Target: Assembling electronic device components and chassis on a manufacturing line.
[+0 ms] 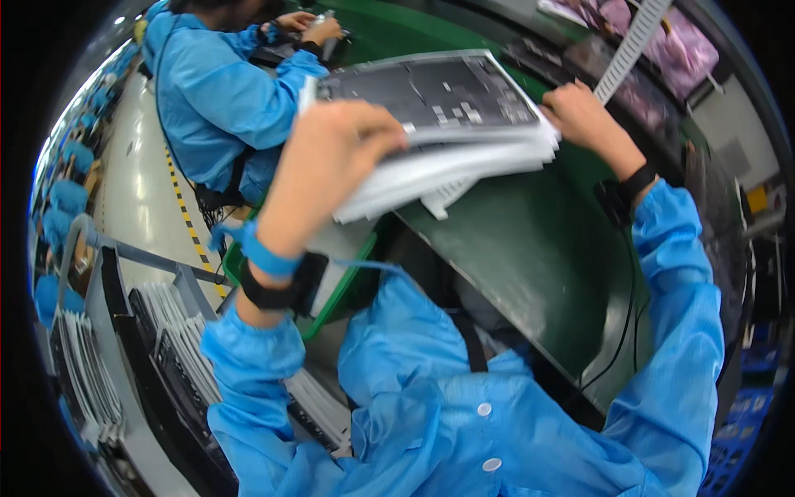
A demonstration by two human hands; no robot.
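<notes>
A stack of thin white-edged panels (439, 95) lies tilted in front of me, its top one showing a dark inner face with small pale patches. The near edges of the stack are smeared by motion. My left hand (327, 157) is at the left side of it, curled over, thumb and forefinger close together; it is blurred, and whatever it holds is hidden. On the opposite side, my right hand (584, 120) has its bent fingers closed on the right edge of the panels. A white ribbed strip (447, 197) sticks out from beneath the stack.
The green tabletop (530, 240) curves around to my right. A co-worker in blue (219, 91) sits at the far left, handling a part. Racks of upright panels (178, 340) stand at my lower left, near a green bin (344, 286). Pink bags (679, 50) lie at the far right.
</notes>
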